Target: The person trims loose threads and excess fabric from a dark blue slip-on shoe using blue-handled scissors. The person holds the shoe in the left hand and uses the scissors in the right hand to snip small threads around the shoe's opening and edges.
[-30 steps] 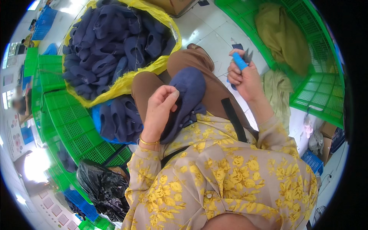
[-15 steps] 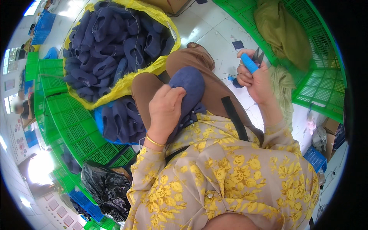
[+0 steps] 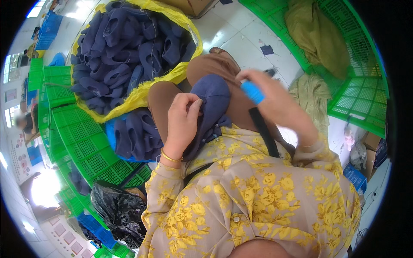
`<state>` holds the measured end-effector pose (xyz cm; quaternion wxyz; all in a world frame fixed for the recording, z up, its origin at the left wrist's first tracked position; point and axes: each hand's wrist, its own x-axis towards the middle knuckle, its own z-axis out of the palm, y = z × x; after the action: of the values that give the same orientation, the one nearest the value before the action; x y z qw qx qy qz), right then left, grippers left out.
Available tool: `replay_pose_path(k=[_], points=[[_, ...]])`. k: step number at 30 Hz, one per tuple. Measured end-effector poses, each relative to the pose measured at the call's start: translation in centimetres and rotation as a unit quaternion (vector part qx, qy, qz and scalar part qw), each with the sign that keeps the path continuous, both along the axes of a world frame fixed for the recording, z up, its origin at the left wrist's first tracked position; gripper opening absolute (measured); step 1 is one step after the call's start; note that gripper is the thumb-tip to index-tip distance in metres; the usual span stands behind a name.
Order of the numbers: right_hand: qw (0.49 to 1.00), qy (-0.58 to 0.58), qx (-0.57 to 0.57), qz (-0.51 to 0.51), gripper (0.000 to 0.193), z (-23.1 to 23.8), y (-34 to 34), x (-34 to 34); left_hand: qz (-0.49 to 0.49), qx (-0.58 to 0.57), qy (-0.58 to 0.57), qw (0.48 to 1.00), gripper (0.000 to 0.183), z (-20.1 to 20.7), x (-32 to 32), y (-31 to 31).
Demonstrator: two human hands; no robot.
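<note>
A navy fabric shoe (image 3: 216, 95) lies across my lap, its rounded end over my knee. My left hand (image 3: 183, 120) is closed on its near-left side, thumb and fingers pinched at the cloth. My right hand (image 3: 275, 103) is raised just right of the shoe, apart from it and smeared by motion. Blue wrapping (image 3: 252, 92) covers one of its digits. A dark bit of the snips (image 3: 270, 72) shows beyond its fingers; the rest is hidden. More navy cloth bunches on my lap below the shoe.
A yellow-rimmed sack (image 3: 140, 92) full of navy shoes (image 3: 116, 56) stands ahead on the left. More shoes (image 3: 137, 133) sit in a blue bag beside my leg. Green crates (image 3: 86, 142) line the left; another green crate (image 3: 361, 94) with olive cloth (image 3: 318, 38) stands at right.
My right hand has swung left and inward with the snips, toward the shoe. My left fingers have shifted slightly on the cloth, and the shoe has turned a little, showing a seam.
</note>
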<state>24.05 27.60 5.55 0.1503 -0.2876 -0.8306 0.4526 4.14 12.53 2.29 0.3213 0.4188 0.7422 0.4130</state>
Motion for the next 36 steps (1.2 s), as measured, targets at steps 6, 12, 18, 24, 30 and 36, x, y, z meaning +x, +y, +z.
replay_pose_path(k=[6, 12, 18, 24, 30, 36], points=[[0.969, -0.14, 0.161, 0.127, 0.023, -2.5, -3.6, -3.8, 0.008, -0.03, -0.133, 0.991, 0.011, -0.5, -0.6, -0.1], [0.949, -0.175, 0.223, 0.14, 0.022, -2.4, -4.2, -4.9, 0.01, -0.032, -0.177, 0.984, 0.012, -0.9, -0.7, -0.4], [0.94, -0.189, 0.245, 0.145, 0.022, -2.4, -4.3, -5.2, 0.013, -0.038, -0.175, 0.984, 0.012, -1.1, -0.6, -0.3], [0.963, -0.165, 0.179, 0.112, 0.024, -2.7, -3.7, -4.7, 0.034, -0.042, -0.169, 0.984, 0.011, 0.0, -0.8, -0.4], [0.999, -0.009, -0.011, 0.035, 0.029, -2.3, -2.1, -4.6, -0.192, -0.051, 0.142, 0.97, 0.017, 4.5, -1.6, -4.5], [0.985, 0.027, -0.067, 0.154, 0.025, -2.6, -1.3, -5.3, -0.255, -0.099, 0.341, 0.899, 0.026, 6.3, 0.1, -8.6]])
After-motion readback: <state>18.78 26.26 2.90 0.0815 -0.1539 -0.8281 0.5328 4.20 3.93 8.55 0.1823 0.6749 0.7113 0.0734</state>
